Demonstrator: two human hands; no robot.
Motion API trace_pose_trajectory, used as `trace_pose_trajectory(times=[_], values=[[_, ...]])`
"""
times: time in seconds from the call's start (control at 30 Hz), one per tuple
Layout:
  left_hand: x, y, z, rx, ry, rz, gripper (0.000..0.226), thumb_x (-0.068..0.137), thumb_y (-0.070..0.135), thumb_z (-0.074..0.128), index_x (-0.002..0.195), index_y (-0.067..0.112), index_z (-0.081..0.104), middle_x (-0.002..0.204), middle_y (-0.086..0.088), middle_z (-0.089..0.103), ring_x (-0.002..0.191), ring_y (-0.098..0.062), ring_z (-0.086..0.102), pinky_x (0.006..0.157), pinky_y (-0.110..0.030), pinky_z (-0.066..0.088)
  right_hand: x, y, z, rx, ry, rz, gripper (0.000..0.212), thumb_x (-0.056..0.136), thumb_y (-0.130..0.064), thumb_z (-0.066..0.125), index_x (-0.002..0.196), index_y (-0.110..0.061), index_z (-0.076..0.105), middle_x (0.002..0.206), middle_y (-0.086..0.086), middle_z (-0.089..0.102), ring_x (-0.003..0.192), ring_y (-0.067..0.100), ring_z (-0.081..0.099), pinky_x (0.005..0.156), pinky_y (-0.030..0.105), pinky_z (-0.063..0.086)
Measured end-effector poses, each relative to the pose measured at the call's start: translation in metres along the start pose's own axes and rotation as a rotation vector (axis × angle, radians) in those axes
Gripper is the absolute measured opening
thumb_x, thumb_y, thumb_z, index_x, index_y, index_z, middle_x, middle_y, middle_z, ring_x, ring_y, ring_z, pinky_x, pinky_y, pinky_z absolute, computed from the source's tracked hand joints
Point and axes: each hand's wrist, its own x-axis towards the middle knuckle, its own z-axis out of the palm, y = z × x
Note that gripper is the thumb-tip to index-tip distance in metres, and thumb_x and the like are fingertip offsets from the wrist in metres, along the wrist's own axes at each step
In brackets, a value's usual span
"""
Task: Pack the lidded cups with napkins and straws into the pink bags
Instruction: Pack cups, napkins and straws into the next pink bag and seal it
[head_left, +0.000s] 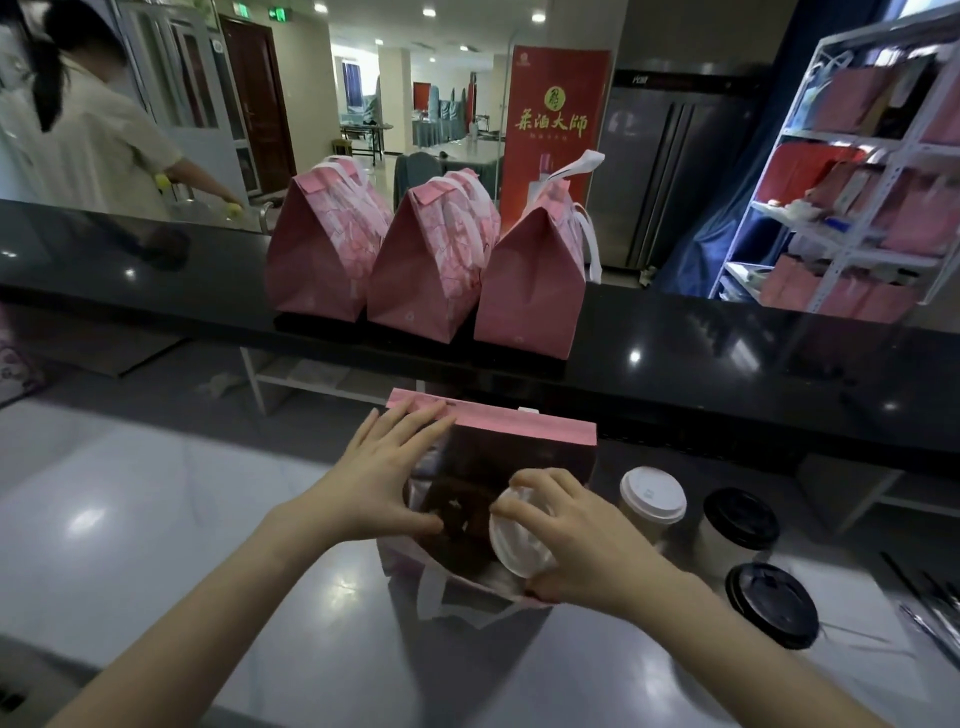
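Item — white-lidded cup: right hand is gripping its lid, fingers curled, directly over the mouth of the pink bag — left hand, fingers spread, is bracing the rim

One head cam, wide-angle, facing fwd & down; close above open pink bag on counter.

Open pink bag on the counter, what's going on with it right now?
A person holds a white-lidded paper cup in the mouth of the open pink bag. The right hand grips the cup by its lid while the left hand, fingers straight, spreads the bag's mouth. Three closed pink bags stand on the black ledge behind; three more lidded cups wait at right.
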Motion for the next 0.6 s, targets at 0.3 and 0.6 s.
trace_pose_trajectory(times=[0.3, 0.6], values=[[-0.007, -0.014, 0.005, 0.041, -0.13, 0.004, 0.134, 0.056, 0.079, 0.067, 0.136, 0.048, -0.035, 0.145, 0.025, -0.042, 0.131, -0.005, -0.046, 0.107, -0.033, -0.028, 0.007, 0.014, -0.008, 0.031, -0.134, 0.092, 0.09, 0.072, -0.041, 0.074, 0.142, -0.048, 0.016, 0.143, -0.014, 0.017, 0.131, 0.013, 0.02, 0.09, 0.033, 0.051], [-0.019, -0.002, 0.008, 0.007, -0.067, 0.008, 0.143, 0.049, 0.077, 0.068, 0.146, 0.034, -0.028, 0.152, 0.019, -0.034, 0.135, -0.007, -0.041, 0.116, -0.039, -0.016, 0.09, -0.035, 0.03, 0.025, -0.137, 0.128, 0.083, 0.075, -0.032, 0.074, 0.142, -0.027, 0.026, 0.141, 0.006, 0.025, 0.122, 0.03, 0.036, 0.081, 0.043, 0.051]])
